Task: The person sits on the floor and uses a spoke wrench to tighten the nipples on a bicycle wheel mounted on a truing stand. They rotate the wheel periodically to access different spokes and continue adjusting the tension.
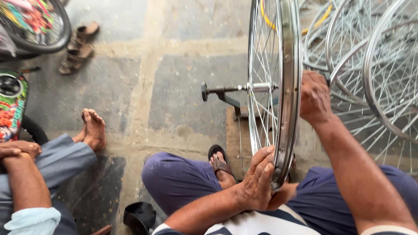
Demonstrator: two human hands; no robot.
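Stone floor (183, 87) carries a wooden stand (237, 135); a spoked bicycle wheel (287, 87) stands upright on its axle (235, 89) above it, more bare wheels (379, 65) leaning behind. Left hand (257, 182) fingers clamped round the rim's lower edge. Right hand (314, 98) closed against the rim's far side; what it grips cannot be told

The wheel rim (287, 87) is bright, glossy metal with thin shiny wire spokes (261, 65) and a dull dark axle stand (222, 92), above a worn wooden block (237, 135) on the rough, matt stone floor (174, 87).
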